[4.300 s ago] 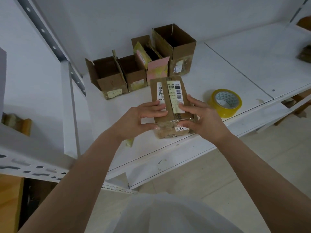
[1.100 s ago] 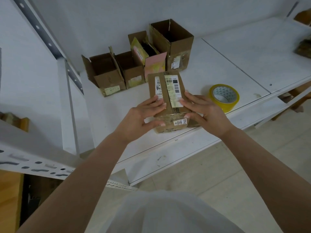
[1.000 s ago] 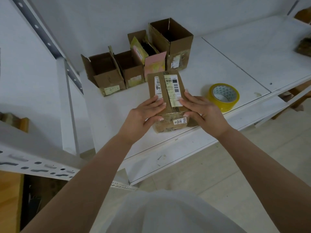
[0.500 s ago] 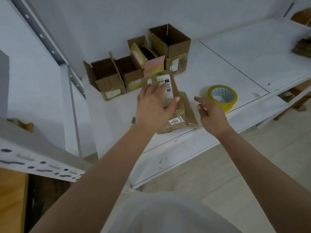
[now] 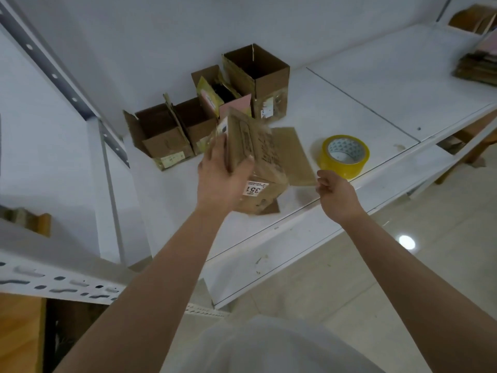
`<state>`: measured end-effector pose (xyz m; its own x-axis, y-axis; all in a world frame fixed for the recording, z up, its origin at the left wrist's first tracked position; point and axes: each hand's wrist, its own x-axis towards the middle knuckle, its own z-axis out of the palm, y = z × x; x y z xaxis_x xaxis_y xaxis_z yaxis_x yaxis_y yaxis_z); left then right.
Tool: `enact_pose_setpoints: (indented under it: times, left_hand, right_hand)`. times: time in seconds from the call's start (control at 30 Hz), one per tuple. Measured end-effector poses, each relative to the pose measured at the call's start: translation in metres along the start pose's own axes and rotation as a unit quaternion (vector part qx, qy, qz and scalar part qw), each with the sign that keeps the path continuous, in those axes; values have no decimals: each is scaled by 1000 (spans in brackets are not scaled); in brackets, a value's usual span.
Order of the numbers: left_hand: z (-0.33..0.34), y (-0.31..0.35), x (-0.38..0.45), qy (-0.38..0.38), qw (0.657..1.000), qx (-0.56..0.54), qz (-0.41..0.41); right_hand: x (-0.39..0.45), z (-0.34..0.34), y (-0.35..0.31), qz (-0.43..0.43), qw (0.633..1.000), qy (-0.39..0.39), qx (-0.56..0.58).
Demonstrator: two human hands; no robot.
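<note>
The parcel box (image 5: 265, 195) sits on the white shelf (image 5: 349, 103) just left of the yellow tape roll (image 5: 345, 154), close to the shelf's front lip. Its long axis runs from that lip back toward the wall, and the short end with the "351" sticker faces the person. The top is open. One raised flap (image 5: 242, 135) stands nearly upright, and the left hand (image 5: 220, 176) grips it with the thumb on the inner face and the fingers behind. The other flap (image 5: 293, 154) lies flat, reaching toward the tape roll. The picture is blurred around the box.

The right hand (image 5: 336, 192) hovers just in front of the tape roll, fingers loosely curled, holding nothing. A row of open cartons (image 5: 161, 133) stands behind and left of the tape roll, right behind the box. A stack of flat cardboard (image 5: 478, 63) lies far to the right of the roll.
</note>
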<state>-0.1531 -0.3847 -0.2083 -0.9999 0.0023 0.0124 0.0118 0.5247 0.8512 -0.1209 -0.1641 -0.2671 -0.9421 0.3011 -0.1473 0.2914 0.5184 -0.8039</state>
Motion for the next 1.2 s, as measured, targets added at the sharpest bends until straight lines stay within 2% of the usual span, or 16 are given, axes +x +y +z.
enact_pose_setpoints:
  times: [0.07, 0.1, 0.27, 0.4, 0.57, 0.67, 0.73, 0.93, 1.07, 1.13, 1.2]
  left_hand:
    - [-11, 2, -4, 8, 981, -191, -5]
    - [-13, 4, -7, 3, 970, -243, -2]
    - [-16, 4, -13, -12, 942, -336, 16]
    - [-22, -6, -9, -26, 925, -380, -11]
    - [-32, -7, -2, 47, 960, -272, -47]
    - [-35, -6, -5, 0, 964, -263, -46]
    - [-32, -4, -8, -35, 975, -217, -23]
    - [-26, -4, 0, -6, 998, -55, 41]
    - [-28, -9, 6, -74, 993, 78, 41]
    - [-29, -9, 6, -96, 991, 77, 49]
    - [-34, -5, 3, -88, 994, 26, 57]
  right_hand:
    - [2, 1, -9, 21, 999, -12, 37]
    - [1, 4, -16, 27, 996, -32, 74]
    - [-4, 18, -49, 58, 966, -148, 205]
    - [-7, 10, -58, 54, 953, -134, 266]
    - [-1, -20, -68, 0, 976, -79, 202]
    - [2, -28, -73, -37, 991, -81, 100]
    - [2, -26, -75, -44, 994, -73, 64]
    - [-1, -24, -74, -58, 997, 14, 47]
    - [-6, -22, -73, -106, 992, -14, -73]
    - [-8, -22, -72, -105, 990, -46, -81]
    - [-11, -21, -72, -72, 995, -62, -28]
